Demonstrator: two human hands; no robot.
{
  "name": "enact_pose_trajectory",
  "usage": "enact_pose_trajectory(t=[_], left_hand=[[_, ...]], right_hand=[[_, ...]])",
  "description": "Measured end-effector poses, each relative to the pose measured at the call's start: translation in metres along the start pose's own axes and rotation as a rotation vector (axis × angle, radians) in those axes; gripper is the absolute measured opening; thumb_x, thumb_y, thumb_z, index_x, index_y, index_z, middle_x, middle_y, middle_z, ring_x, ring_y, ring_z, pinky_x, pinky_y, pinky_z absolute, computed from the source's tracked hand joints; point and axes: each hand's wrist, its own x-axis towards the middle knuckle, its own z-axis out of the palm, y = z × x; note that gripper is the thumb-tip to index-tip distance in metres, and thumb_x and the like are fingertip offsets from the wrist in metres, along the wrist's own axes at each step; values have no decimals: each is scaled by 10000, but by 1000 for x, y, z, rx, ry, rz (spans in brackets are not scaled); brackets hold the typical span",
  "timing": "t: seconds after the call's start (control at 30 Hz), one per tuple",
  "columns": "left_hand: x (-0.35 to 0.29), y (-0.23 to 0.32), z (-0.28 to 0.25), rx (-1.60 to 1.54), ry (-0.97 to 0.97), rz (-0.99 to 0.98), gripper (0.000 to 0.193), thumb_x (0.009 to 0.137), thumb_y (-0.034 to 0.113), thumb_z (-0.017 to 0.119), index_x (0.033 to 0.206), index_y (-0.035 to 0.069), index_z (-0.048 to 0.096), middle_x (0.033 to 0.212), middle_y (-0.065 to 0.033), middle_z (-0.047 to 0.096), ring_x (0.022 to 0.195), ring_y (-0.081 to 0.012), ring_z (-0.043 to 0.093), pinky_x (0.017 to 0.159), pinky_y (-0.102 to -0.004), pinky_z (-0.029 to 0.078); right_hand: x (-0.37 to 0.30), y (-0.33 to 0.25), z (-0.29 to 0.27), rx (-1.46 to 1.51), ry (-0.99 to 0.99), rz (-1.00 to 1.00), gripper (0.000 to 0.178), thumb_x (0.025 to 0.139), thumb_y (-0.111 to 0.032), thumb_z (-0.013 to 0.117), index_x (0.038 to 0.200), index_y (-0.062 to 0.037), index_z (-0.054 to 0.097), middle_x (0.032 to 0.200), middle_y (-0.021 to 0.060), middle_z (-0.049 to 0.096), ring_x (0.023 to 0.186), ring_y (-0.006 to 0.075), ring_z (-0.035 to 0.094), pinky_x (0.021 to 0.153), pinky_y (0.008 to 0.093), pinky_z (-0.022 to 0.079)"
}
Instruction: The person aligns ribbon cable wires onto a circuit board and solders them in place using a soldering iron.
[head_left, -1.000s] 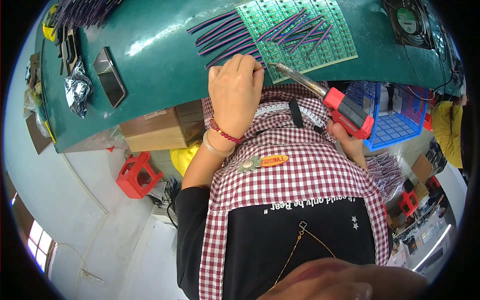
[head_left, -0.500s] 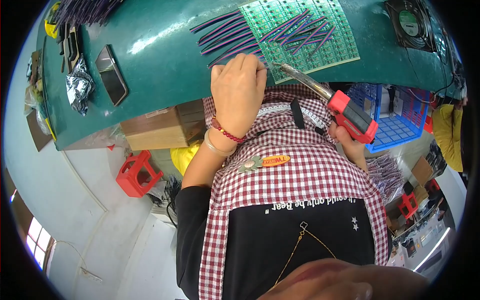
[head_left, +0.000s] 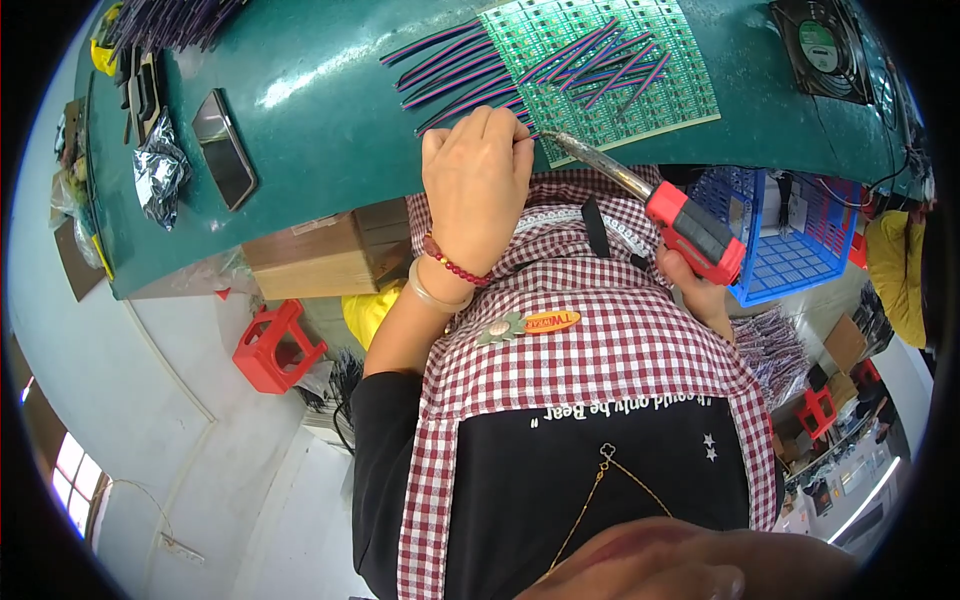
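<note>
A soldering iron (head_left: 705, 232) with a red and black handle lies in the closed grip of my right hand (head_left: 695, 285). Its metal tip reaches the near left edge of a green circuit board panel (head_left: 690, 100), close to my left fingertips. My left hand (head_left: 478, 165) is closed, knuckles up, at that edge; it pinches a thin multicoloured wire strip (head_left: 536, 134), whose end shows by the fingers while the rest is mostly hidden. Several similar wire strips (head_left: 440, 85) stick out to the left from the panel, and more loose strips (head_left: 600, 65) lie across it.
On the green table (head_left: 330, 130) are a phone (head_left: 224, 150), crumpled foil (head_left: 160, 172), a bundle of wires (head_left: 175, 20) and a black fan (head_left: 822, 50). Below the table edge stand a blue crate (head_left: 795, 265), a cardboard box (head_left: 310, 258) and a red stool (head_left: 277, 347).
The soldering iron has shifted slightly left with my right hand, its tip now nearer my left fingertips. My left hand stays nearly still.
</note>
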Motion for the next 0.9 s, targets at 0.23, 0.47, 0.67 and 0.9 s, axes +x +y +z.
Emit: enact_pose_trajectory(t=[0.23,0.47,0.67,0.9], left_hand=[[0,1,0,8,4,-2,118,732,78,685,737,82,568,736,-17,609,614,-203,579,672,-332,368],[0,1,1,24,5,1,123,731,77,685,737,84,563,738,-15,610,606,-201,575,667,-331,362],[-1,1,3,15,21,6,128,731,77,687,737,83,559,738,-12,610,606,-198,575,670,-331,362],[0,2,2,12,17,3,128,731,76,688,744,85,561,747,-10,613,614,-196,577,676,-330,361]], right_hand=[[-7,-1,0,66,94,97,225,781,-70,719,989,-16,652,896,67,649,792,151,611,699,279,482],[-1,-2,0,9,20,-3,250,785,-90,723,1012,-15,651,908,74,655,811,148,618,720,278,487],[-2,-4,-2,-28,13,-11,277,786,-94,728,1039,-16,647,971,80,658,853,148,620,751,282,489],[-9,5,-7,85,48,67,291,789,-73,721,1060,-10,638,981,68,659,860,143,619,758,279,493]])
